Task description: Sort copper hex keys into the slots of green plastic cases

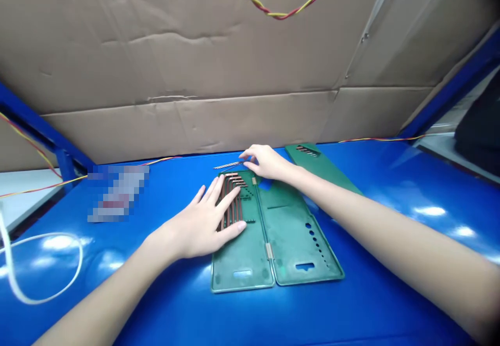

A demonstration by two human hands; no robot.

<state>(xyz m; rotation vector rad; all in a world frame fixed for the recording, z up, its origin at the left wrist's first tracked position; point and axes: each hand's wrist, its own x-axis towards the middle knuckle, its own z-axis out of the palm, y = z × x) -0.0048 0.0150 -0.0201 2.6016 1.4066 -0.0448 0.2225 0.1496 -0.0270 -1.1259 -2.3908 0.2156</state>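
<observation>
Two green cases (291, 236) | left hand (201, 229) spread on one | right hand (266, 162) at rods (226, 166), pinch unclear

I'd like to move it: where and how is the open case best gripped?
Probably by the near edge of the open case, gripping both halves from the wearer's side: it lies flat, hinged apart, that edge uncovered; keys and left hand are farther up.

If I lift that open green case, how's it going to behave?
The open green case will probably fold at its hinges. The half holding L-shaped keys is likely heavier. Pushed, the case may slide easily, since the blue tabletop looks glossy.
</observation>
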